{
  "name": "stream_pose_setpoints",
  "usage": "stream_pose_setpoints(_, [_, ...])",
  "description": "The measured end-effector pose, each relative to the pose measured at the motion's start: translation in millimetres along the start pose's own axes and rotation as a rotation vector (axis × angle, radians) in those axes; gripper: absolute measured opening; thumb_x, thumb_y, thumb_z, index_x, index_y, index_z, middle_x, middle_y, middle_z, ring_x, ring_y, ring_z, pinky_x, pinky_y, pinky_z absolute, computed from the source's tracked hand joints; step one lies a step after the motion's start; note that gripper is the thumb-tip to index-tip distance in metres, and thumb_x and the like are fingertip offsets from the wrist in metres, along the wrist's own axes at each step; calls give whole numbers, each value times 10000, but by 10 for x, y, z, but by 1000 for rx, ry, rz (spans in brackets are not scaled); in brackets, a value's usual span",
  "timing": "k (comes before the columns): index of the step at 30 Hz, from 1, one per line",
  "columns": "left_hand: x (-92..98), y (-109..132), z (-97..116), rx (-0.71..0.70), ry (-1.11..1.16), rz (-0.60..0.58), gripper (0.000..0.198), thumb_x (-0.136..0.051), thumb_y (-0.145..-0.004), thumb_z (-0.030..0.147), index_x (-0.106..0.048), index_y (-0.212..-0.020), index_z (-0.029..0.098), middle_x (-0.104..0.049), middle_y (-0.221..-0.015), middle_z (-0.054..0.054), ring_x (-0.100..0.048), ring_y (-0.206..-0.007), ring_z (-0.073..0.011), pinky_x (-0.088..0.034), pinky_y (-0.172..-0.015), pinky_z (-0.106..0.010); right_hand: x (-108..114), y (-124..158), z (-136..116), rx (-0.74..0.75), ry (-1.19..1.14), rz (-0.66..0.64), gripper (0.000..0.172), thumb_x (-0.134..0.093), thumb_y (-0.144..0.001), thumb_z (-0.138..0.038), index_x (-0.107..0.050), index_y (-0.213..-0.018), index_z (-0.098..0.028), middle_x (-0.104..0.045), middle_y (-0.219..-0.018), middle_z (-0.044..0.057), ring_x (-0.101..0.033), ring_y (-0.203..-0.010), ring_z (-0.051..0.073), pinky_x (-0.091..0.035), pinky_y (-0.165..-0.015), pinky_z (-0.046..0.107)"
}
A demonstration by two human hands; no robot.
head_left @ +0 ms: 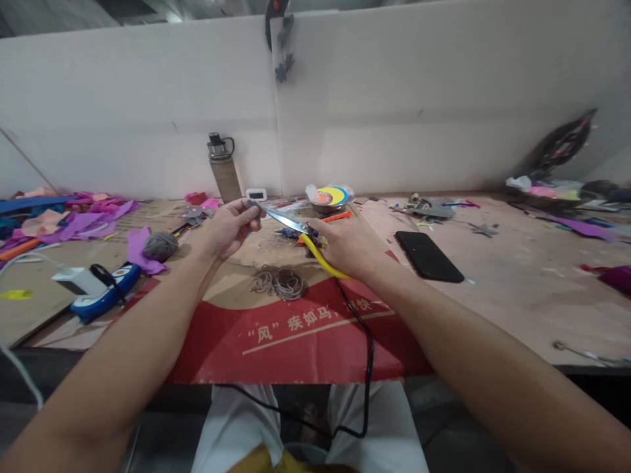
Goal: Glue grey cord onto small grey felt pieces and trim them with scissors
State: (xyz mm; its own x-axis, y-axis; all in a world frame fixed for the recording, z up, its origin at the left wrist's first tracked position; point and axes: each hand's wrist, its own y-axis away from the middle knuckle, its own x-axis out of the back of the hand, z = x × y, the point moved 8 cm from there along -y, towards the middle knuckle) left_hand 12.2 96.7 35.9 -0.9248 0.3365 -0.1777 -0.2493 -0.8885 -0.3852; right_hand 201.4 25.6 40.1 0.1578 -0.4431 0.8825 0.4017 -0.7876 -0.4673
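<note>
Scissors (284, 220) with metal blades and a yellow handle are gripped in my right hand (350, 244), their tips pointing left. Those tips meet the fingers of my left hand (227, 226), which pinch a small grey piece (252, 203); its kind is too small to make out. Below the hands, a loose coil of grey yarn (283, 282) rests on the red and brown cardboard (305, 348). Behind the scissors are small tools and orange and blue bits, partly covered by my right hand.
A black phone (428, 256) lies to the right. A bottle (224, 167), a small white digital display (256, 194) and a bowl (329, 207) stand near the wall. Felt scraps (83, 223), a grey yarn ball (160, 246) and a blue power strip (106, 292) are left. A black cable (369, 355) crosses the cardboard.
</note>
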Motion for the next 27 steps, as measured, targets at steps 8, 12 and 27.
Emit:
stream_pose_setpoints(8, [18, -10, -14, -1, 8, -23, 63, -720, -759, 162, -674, -739, 124, -611, -672, -22, -503, -526, -53, -429, -521, -183, -14, -8, -5, -8, -26, -5, 322, -464, -898, -346, -621, -1139, -201, -669, -770, 80, -465, -613, 161, -203, -600, 294])
stream_pose_setpoints(12, [10, -9, -7, 6, 15, -18, 73, -732, -747, 156, -670, -731, 120, -620, -686, -26, -499, -520, -48, -428, -516, -182, -30, -13, -2, -5, -60, -6, 296, -470, -894, -328, -628, -1115, -208, -671, -780, 78, -474, -630, 164, -208, -598, 295])
stream_pose_setpoints(27, [78, 10, 114, -136, -48, 131, 135, -774, -678, 144, -685, -776, 171, -684, -720, -14, -593, -571, -75, -479, -550, -187, -16, -11, 48, -20, -48, 28, 326, -451, -911, -337, -582, -1181, -211, -698, -930, 113, -569, -743, 213, -259, -618, 295])
